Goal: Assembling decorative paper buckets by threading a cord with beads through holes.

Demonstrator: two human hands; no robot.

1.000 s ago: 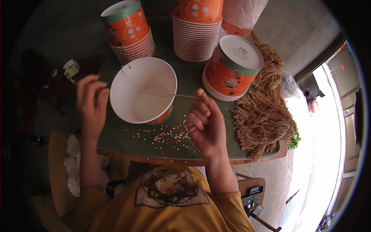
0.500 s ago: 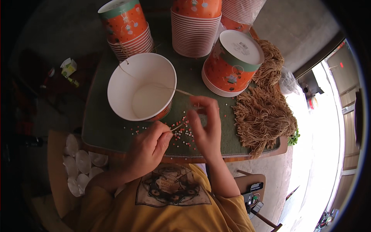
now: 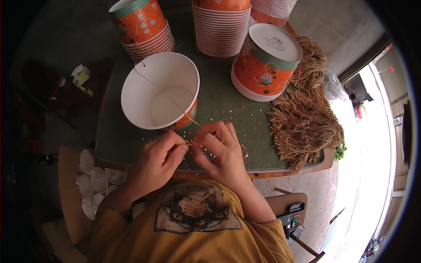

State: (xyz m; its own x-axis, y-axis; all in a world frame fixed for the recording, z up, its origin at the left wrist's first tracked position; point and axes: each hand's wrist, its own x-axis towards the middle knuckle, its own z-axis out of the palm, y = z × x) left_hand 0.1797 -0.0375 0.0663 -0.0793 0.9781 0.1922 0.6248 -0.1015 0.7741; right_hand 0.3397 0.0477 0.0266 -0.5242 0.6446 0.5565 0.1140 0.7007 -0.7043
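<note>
A white-lined paper bucket [image 3: 138, 98] with an orange outside stands tilted toward me on the table. From a small hole in its rim, a thin tan string [image 3: 172, 100] crosses the opening and comes down to my fingers. My left hand [image 3: 158, 161] is closed in a pinch on the string, just in front of the bucket. Right beside it, my right hand [image 3: 222, 154] has its thumb and fingers closed on the string too, the fingertips almost touching the left ones. Small red and white paper dots [image 3: 245, 154] lie scattered under and around both hands.
Upside-down stacks of orange buckets stand behind: one at far left [image 3: 142, 22], a tall one [image 3: 221, 30] and a short one [image 3: 265, 61]. Bundles of tan strings [image 3: 307, 127] lie at the right. Clear plastic lids [image 3: 98, 179] fill a cardboard box at lower left.
My right hand has come down and left to meet the left hand, closing on the string. The string now runs taut across the bucket's opening. The view has shifted slightly.
</note>
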